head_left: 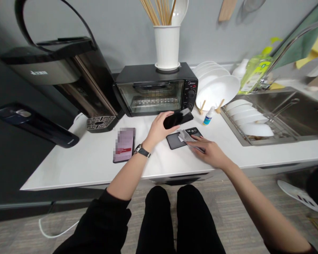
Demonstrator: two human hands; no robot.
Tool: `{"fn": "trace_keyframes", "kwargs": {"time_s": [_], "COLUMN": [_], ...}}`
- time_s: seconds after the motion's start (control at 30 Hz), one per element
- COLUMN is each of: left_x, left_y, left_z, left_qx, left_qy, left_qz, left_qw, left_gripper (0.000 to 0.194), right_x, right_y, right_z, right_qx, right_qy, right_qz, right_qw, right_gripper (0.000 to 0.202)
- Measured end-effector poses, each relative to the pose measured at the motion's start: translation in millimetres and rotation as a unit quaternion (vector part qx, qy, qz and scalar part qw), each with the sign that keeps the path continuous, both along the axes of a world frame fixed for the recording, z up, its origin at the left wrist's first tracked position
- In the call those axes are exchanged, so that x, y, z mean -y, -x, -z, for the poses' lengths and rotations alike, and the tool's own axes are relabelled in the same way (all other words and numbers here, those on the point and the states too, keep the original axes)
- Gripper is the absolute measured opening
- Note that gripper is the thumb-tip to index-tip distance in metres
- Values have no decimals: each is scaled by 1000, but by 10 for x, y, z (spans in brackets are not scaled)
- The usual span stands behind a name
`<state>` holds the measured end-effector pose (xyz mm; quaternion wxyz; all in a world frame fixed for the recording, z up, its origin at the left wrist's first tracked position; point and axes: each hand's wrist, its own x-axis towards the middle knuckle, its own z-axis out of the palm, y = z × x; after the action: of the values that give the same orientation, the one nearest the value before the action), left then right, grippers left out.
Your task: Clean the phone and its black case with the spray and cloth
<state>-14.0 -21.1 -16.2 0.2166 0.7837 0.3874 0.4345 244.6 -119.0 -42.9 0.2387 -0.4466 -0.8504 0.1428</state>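
My left hand is closed around a black smartphone, raised over the white counter with its glossy face up. Under the fingers of my right hand is a crumpled light-grey cloth. That cloth lies over a dark phone case with camera cutouts at its far right corner; the hand covers part of the case. A small white bottle with a blue label stands just beyond the right hand. Left of my watch, another phone lies flat, its screen lit and partly pixelated.
A black toaster oven stands behind, bearing a white cup of chopsticks. White plates rack beside it. To the right is a metal sink with bowls; to the left, a water dispenser and a dark thermos.
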Motion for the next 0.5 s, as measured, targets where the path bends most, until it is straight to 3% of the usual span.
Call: {"fn": "trace_keyframes", "kwargs": {"time_s": [0.07,0.13,0.27,0.37,0.43,0.5], "left_x": [66,126,232,294,313,312], "left_y": [-40,-95,-193,-243,-267,-280], "left_z": [-31,-34,-12,-7,-6,5], "left_qx": [111,227,376,432,459,477], "left_qy": [75,174,397,487,506,520], "left_qz": [51,123,228,242,237,223], "left_qw": [990,950,805,719,691,673], "left_gripper": [58,61,67,62,57,54], "right_x": [-199,-413,-757,-936,-1033,-1105], "right_y": [131,255,343,302,293,313], "right_z": [-21,-41,-162,-285,-313,-282], "right_qx": [18,25,-17,-83,-141,-167], "right_qy": [-15,-50,-127,-186,-244,-288], "right_qz": [-3,-4,44,116,138,118], "right_qw": [1000,998,991,972,950,935], "right_gripper": [42,43,27,32,35,34]}}
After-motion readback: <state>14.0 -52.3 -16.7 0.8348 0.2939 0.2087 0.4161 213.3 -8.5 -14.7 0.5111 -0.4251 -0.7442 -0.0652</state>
